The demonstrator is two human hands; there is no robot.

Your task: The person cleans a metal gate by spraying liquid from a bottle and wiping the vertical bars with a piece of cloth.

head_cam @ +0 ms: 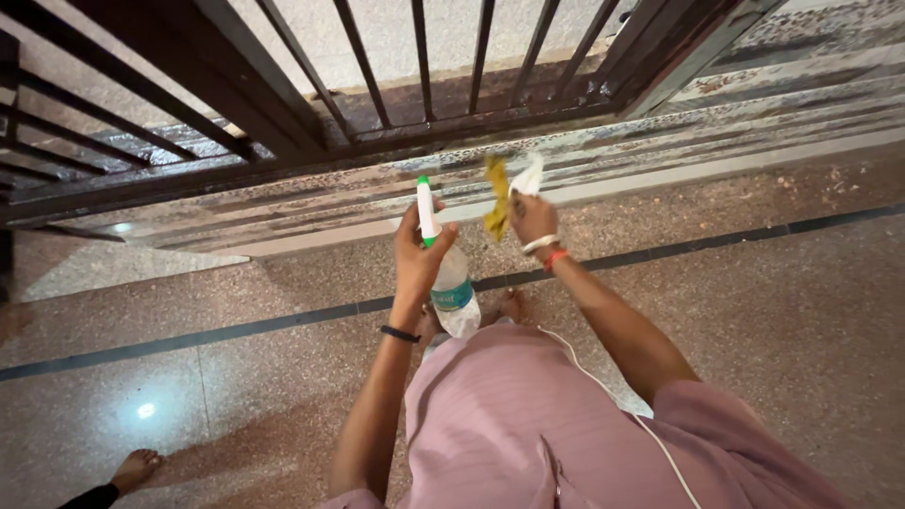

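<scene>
While our left hand (415,259) grips the spray bottle (443,269) upright and our right hand (533,219) pinches the cloth (509,193), we judge a short burst aimed squarely at the cloth wets it best.

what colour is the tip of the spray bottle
Green, on the spray bottle in the left hand; head view.
</scene>
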